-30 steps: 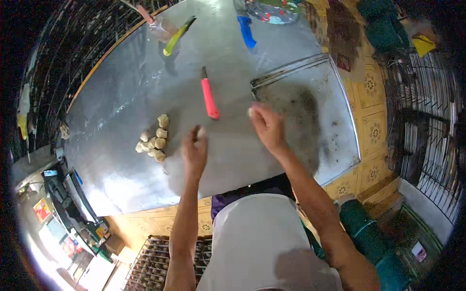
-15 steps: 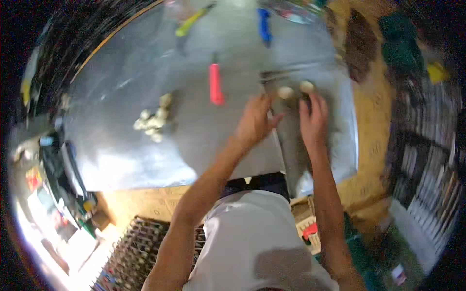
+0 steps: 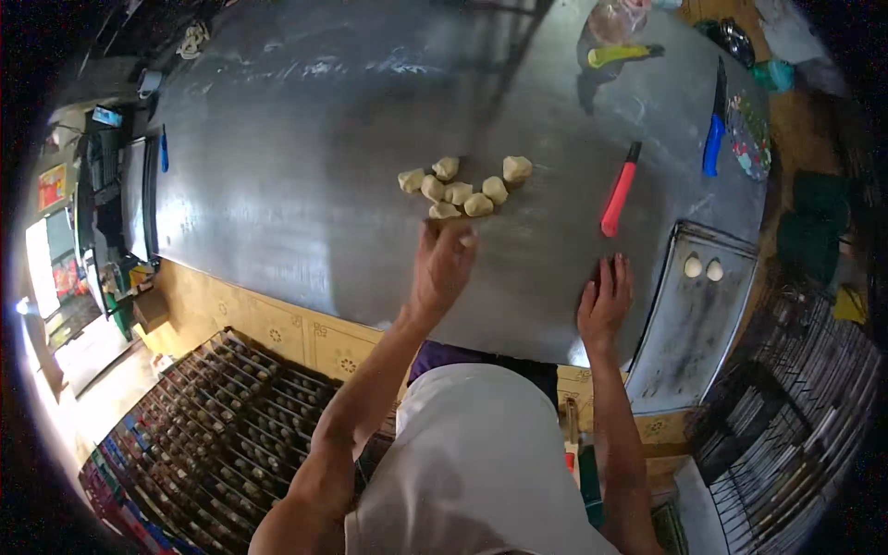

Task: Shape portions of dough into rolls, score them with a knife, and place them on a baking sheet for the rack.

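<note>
A loose cluster of several pale dough balls [image 3: 458,192] lies on the grey metal table. Just at its near side is my left hand [image 3: 442,268], fingers loosely bent and apart, fingertips close to the nearest ball; nothing shows in its grasp. My right hand [image 3: 606,301] rests on the tabletop with its fingers stretched out and empty. Beyond the right fingertips lies a tool with a red handle [image 3: 618,201] and a dark end. To the right, a worn metal tray [image 3: 689,324] holds two dough balls [image 3: 703,268] side by side near its far end.
A yellow-handled tool [image 3: 618,55] and a blue-handled knife [image 3: 714,143] lie farther off on the metal table [image 3: 268,185]. Near the right edge sits a colourful patterned item [image 3: 749,139]. A metal rack [image 3: 222,407] stands at lower left, wire racks [image 3: 786,435] at lower right.
My view has swung left, so the table things appear farther right. My hands have left the tray; the left is now by the dough cluster, the right on the bare tabletop.
</note>
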Motion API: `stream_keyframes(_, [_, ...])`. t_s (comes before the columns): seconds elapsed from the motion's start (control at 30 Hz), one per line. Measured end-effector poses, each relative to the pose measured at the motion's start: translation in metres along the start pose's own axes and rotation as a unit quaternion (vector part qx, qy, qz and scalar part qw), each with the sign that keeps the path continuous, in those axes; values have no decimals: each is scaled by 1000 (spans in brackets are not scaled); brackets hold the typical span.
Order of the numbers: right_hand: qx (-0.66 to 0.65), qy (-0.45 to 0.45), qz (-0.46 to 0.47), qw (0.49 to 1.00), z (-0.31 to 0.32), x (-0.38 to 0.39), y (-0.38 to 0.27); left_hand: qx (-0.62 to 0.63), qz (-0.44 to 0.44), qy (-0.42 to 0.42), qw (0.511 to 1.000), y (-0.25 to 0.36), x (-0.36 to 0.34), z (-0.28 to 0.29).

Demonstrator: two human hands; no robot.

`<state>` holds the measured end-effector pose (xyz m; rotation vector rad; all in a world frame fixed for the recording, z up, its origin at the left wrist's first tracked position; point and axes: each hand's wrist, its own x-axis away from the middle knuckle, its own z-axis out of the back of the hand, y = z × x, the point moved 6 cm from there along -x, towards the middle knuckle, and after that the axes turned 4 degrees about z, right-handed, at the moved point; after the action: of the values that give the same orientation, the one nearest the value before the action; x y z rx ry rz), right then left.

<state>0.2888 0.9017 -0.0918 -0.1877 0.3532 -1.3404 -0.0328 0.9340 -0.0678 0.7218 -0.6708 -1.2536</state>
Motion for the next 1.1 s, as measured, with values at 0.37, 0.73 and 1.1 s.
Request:
stream_keyframes(0.37, [-279, 71, -53, 956, 17, 8, -93, 74, -132, -106, 983, 21, 66, -31])
stream_keyframes(0.73, [39, -5, 64, 997, 30, 160, 4, -321, -192, -33, 927, -51, 126, 17])
stream_keyframes(1.1, [-114, 35, 59, 991, 5, 108, -3, -172, -189, -58, 965, -33, 111, -27])
